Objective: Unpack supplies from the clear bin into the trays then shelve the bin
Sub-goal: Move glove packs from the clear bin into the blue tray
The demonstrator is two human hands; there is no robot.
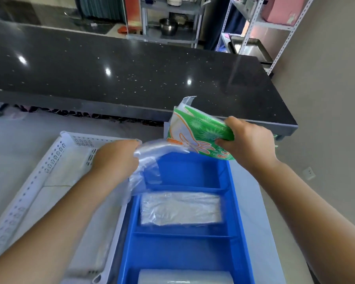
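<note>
My right hand point(247, 141) grips a green and white pack of disposable gloves point(199, 130), held tilted above the far end of the blue divided tray point(233, 193). My left hand point(116, 156) pinches a bunch of clear plastic gloves point(150, 160) that trails out of the pack and hangs over the tray's far compartment. The middle compartment holds a flat clear-wrapped pack point(180, 208). Another clear-wrapped pack point(184, 277) lies in the near compartment. A white perforated tray point(29, 191) lies to the left, under my left forearm. The clear bin is not in view.
A long black speckled counter point(131, 72) runs across behind the trays. Metal shelving point(254, 27) with pans and a pink box stands at the back right. A grey rack point(172, 23) with metal bowls is behind the counter. A beige wall closes the right side.
</note>
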